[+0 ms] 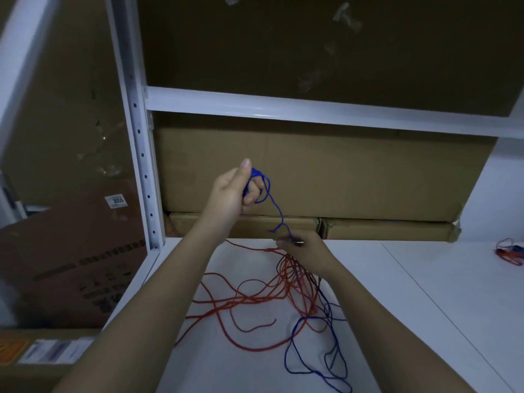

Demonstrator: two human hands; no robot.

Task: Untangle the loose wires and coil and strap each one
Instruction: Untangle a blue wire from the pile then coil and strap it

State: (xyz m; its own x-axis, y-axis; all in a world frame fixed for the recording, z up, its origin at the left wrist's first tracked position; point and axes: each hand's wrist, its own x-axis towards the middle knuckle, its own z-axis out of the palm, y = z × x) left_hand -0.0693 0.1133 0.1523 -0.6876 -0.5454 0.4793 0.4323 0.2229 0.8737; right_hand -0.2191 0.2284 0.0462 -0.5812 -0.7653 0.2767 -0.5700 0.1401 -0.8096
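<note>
- Coiling has begun on the blue wire (279, 215): a few small loops sit in the left hand (236, 192), raised above the shelf (425, 293) in front of a box (340, 171).
- Fingers of the left hand curl round those loops, thumb pointing up, forearm reaching up and forward.
- Lower down, the right hand (300, 251) pinches the same blue wire near a kink, just above the tangle, with something small and pale at the fingertips that I cannot make out.
- Between the 2 hands the blue wire hangs slack and wavy.
- Its tail drops past the right wrist into loose blue loops on the shelf, crossing the red wire (243, 300), which sprawls in wide curves; a thin dark strand seems mixed in.
- My guess is that these wires are light, limp and thin; they will hold kinks and snag where they cross.
- Best to grip the blue wire close to the tangle and feed it out gently; a hard pull would likely tighten the knot.
- 1 small bundle (509, 251) of red and blue lies at the far right of the shelf, well apart.
</note>
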